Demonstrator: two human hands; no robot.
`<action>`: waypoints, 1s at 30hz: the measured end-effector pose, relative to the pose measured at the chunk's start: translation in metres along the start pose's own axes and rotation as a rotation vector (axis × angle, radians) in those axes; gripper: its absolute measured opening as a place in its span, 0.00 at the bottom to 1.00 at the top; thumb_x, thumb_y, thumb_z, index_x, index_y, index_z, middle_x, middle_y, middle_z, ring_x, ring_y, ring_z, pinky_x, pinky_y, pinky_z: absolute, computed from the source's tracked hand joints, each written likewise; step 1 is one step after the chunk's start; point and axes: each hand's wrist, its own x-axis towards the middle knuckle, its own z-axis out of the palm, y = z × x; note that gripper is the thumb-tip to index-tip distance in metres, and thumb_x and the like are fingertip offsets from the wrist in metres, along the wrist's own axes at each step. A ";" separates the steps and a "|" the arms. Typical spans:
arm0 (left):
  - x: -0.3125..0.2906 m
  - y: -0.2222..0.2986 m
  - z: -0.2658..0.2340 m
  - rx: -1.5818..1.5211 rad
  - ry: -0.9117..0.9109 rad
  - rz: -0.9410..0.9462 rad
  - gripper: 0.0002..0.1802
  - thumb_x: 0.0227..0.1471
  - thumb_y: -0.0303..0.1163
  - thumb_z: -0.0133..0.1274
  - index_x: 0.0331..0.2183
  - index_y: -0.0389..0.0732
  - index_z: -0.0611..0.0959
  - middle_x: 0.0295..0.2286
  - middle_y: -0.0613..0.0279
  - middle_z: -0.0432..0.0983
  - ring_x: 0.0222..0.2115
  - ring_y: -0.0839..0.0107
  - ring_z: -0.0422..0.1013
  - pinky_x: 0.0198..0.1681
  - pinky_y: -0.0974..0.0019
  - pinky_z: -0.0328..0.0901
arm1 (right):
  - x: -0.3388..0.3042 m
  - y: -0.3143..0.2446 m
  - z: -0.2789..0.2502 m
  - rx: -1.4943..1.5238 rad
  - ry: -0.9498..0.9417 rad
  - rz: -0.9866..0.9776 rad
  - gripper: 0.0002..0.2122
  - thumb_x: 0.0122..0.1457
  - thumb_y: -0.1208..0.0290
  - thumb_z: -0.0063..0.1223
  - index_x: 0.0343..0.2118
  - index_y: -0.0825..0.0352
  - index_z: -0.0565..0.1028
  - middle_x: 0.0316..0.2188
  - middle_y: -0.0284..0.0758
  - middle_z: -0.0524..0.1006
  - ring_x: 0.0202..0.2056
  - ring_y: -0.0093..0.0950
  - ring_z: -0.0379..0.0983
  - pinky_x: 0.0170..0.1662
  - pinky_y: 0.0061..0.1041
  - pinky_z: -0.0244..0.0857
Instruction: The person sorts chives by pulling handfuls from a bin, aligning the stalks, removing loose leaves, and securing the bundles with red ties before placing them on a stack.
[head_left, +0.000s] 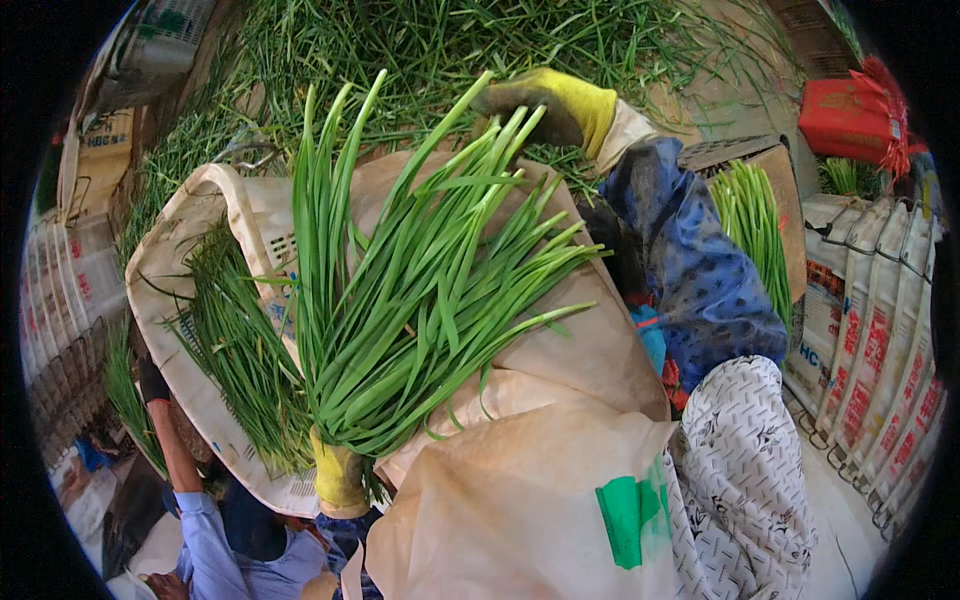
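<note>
A loose, fanned bundle of garlic chives [410, 300], flat green leaves with paler stalk ends, spreads over my brown-stained lap covering [590, 350]. My left hand [340, 475], in a yellow glove, is closed around the bundle's lower, leafy end. At the top, my right hand [550, 105], gloved in yellow with dark-soiled fingers, arches just behind the pale stalk ends. Its fingers look bent but apart, partly covered by stalks; no firm grip shows. My right arm wears a blue patterned sleeve [690, 260].
To the left stands a pale plastic crate [165, 400] with more chives inside. Loose greens [400, 40] cover the floor ahead. At right are a cardboard box [790, 215] of chives, a red bundle [850, 115] and stacked white crates [870, 340]. A co-worker's arm [175, 440] reaches in at lower left.
</note>
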 end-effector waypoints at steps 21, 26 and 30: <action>0.002 -0.016 0.033 -0.580 0.220 -0.171 0.21 0.58 0.30 0.45 0.53 0.35 0.69 0.51 0.55 0.69 0.50 0.59 0.66 0.55 0.60 0.60 | -0.075 0.010 -0.017 -0.183 0.214 0.317 0.18 0.57 0.65 0.58 0.48 0.67 0.75 0.38 0.32 0.79 0.38 0.21 0.75 0.39 0.20 0.69; 0.011 -0.015 0.033 -1.469 0.209 -0.350 0.21 0.62 0.34 0.44 0.54 0.34 0.68 0.50 0.56 0.69 0.47 0.64 0.68 0.50 0.64 0.66 | -0.076 -0.009 0.022 -0.176 0.051 0.281 0.12 0.55 0.68 0.57 0.39 0.70 0.78 0.35 0.35 0.79 0.37 0.24 0.76 0.41 0.23 0.69; 0.011 -0.015 0.035 -1.498 0.227 -0.293 0.22 0.62 0.34 0.44 0.55 0.35 0.67 0.51 0.56 0.68 0.48 0.65 0.68 0.51 0.64 0.65 | -0.076 -0.046 0.039 -0.567 0.309 0.164 0.13 0.50 0.70 0.59 0.38 0.67 0.79 0.36 0.40 0.77 0.39 0.38 0.74 0.43 0.30 0.68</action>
